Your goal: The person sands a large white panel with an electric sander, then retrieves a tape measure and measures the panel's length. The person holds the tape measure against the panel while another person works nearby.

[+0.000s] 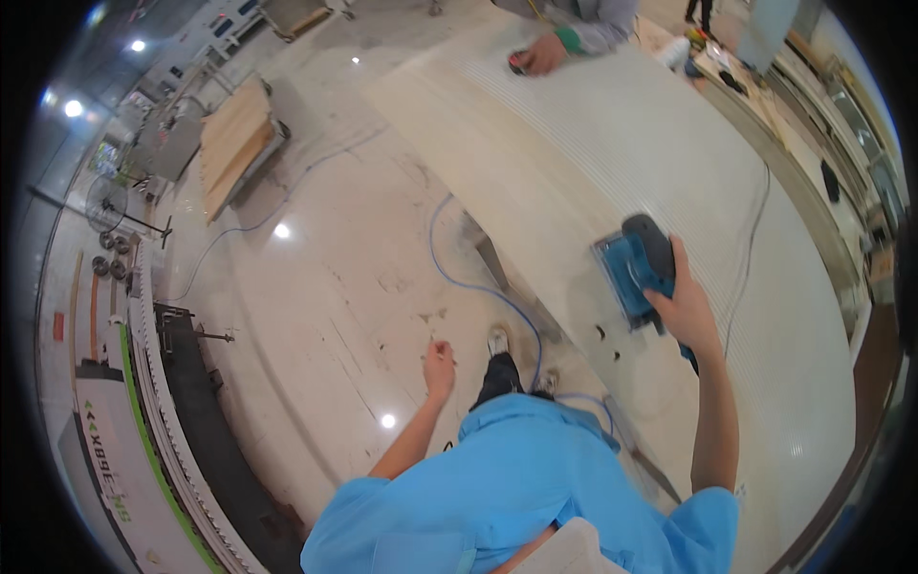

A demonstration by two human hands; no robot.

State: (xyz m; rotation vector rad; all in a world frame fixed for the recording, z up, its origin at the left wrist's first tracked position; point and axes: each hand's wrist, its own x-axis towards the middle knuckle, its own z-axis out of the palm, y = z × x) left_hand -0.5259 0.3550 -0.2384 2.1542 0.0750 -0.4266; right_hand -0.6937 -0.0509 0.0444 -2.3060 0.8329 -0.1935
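The right hand point(684, 301) grips a blue and black power sander point(627, 275); the left hand point(439, 371) hangs above the floor with its fingers bent, and I cannot tell whether it holds something. The largest thing is the pale panel point(765, 383), with the sander on its surface, near fine parallel lines. On the floor point(325, 335), a thin blue hose point(433, 251) curves beside the panel. At the far end, another person's hand point(548, 55) holds a small red and dark object point(517, 63).
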